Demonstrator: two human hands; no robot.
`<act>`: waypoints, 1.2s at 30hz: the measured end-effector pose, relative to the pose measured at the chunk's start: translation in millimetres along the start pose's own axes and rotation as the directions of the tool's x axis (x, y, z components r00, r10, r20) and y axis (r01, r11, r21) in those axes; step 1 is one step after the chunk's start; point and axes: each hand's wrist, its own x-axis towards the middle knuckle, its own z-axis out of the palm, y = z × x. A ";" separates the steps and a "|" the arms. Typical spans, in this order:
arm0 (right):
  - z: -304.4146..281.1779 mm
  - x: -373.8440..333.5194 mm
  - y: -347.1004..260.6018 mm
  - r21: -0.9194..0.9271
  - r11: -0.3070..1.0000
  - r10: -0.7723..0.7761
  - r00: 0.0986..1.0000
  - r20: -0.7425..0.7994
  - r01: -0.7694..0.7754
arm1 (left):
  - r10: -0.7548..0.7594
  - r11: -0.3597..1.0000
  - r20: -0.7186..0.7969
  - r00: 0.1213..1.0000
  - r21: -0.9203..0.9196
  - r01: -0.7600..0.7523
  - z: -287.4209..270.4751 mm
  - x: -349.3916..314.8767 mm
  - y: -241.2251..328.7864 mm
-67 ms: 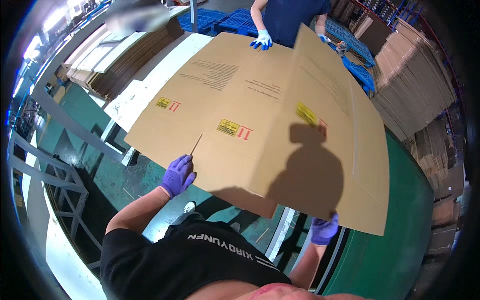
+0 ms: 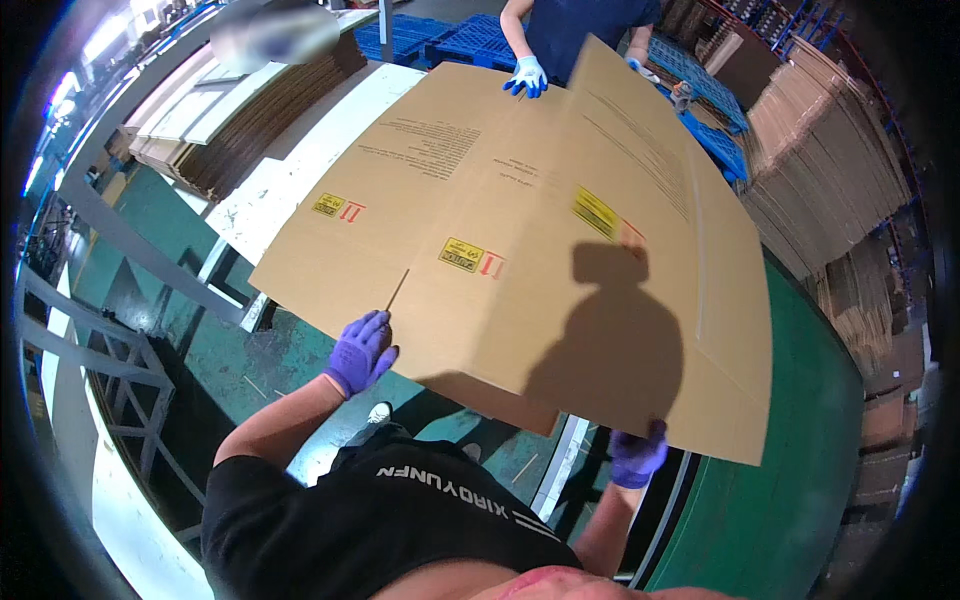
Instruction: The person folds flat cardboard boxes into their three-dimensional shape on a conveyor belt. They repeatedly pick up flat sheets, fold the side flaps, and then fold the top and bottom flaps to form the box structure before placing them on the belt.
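Observation:
A large flattened cardboard box [image 2: 400, 220] with printed marks lies before me, its right-hand panel [image 2: 640, 330] raised and folded partly over toward the left. My left hand [image 2: 361, 354], in a purple glove, grips the near edge beside a cut slot, fingers on top. In a matching glove, my right hand [image 2: 638, 456] is closed on the near edge of the raised panel; part of its grip is in shadow. Across from me, a co-worker's gloved hand [image 2: 526, 77] rests on the far edge. The co-worker's other hand is partly hidden behind the panel.
A stack of cardboard sheets [image 2: 290, 110] stands on the white table [image 2: 270, 205] at left. Tall cardboard stacks [image 2: 825, 150] line the right side. Blue pallets [image 2: 470, 42] lie at the back. A grey metal frame [image 2: 150, 245] stands left, and a green surface [image 2: 800, 400] lies right.
The raised panel has swung slightly further left, with my right hand moving left and a little up along with it. My left hand has shifted very slightly right.

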 end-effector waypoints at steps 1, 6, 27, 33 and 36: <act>34.7 -11.6 27.8 0.064 0.995 0.077 0.995 0.058 -0.081 | 0.007 1.000 -0.010 1.000 -0.012 -0.007 -2.3 0.8 1.0; 180.2 -64.9 190.0 -0.049 0.964 0.266 0.921 0.286 -0.263 | -0.117 0.947 0.242 0.963 -0.265 0.182 19.8 -1.9 -7.9; 250.6 -79.1 338.6 -0.895 0.441 0.678 0.629 0.381 0.068 | 0.399 0.898 0.118 0.909 -0.253 -0.361 -60.8 23.0 -60.9; 181.7 -74.7 185.8 -0.723 0.656 0.439 0.888 0.135 -0.215 | 0.420 0.899 0.189 0.888 -0.221 -0.378 -45.3 26.9 -63.1; 88.3 -52.4 96.4 -0.686 0.687 -0.390 0.918 -0.070 0.239 | 0.406 0.914 0.155 0.901 -0.082 -0.398 -43.5 28.5 -53.4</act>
